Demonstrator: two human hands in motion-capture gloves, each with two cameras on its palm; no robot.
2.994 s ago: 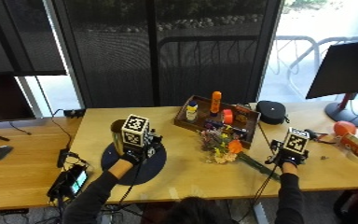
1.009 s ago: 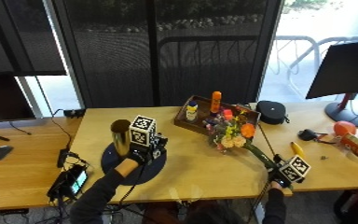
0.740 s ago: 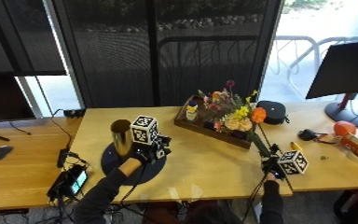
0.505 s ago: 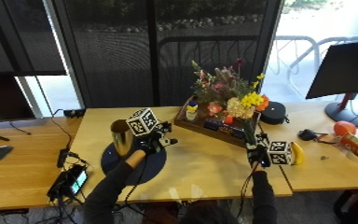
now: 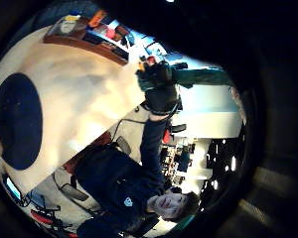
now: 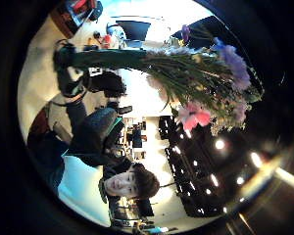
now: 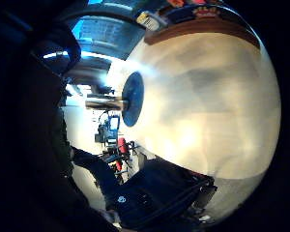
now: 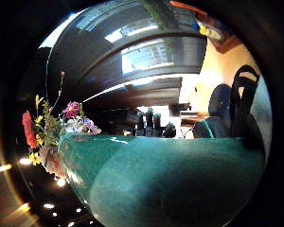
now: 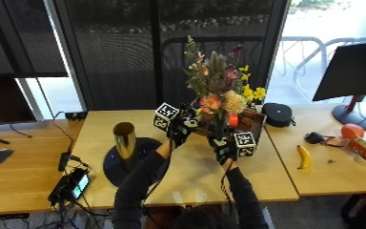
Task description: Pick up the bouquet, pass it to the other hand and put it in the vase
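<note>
Upright, bouquet (image 9: 219, 90) stems within right hand (image 9: 224, 146) fingers.

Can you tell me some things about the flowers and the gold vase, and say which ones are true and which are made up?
1. The right hand holds the bouquet upright above the table. True.
2. The bouquet is already in the gold vase. False: the vase stands empty on a dark round mat.
3. The left hand is close beside the bouquet's stems. True.
4. A banana lies on the table to the person's right. True.
5. The vase has tipped over. False: it stands upright.
</note>
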